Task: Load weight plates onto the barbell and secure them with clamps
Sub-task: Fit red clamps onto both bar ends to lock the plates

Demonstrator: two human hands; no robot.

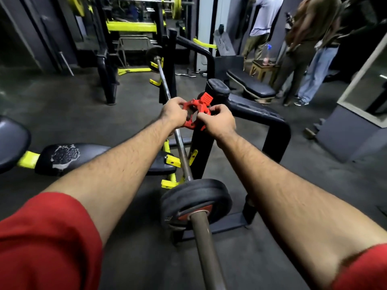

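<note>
So both hands are up on the red clamp [196,114] right now — left hand [173,114] pinching its left rim, right hand [217,122] curled around the right side near the lever tab, which is sticking up and looks flipped open. Neither hand is loose; both are gripping that one collar, held out in front at arm's length.

The thing that matters, I'd say: the clamp is floating above the middle of the barbell [180,141], not on the sleeve. The bar's long axis runs from the far rack toward the person, and the near sleeve end pokes out low in the frame, close to their body. The black plate [196,201] is already sitting on that near sleeve, so the clamp has to come back toward them and down, then get its hole lined up square with the bar end before it slides on up to the plate.

Both hands look about equally far from the sleeve — can't call one nearer. There's a plate [154,57] on the far end too, but I can't tell if it's clamped.
</note>
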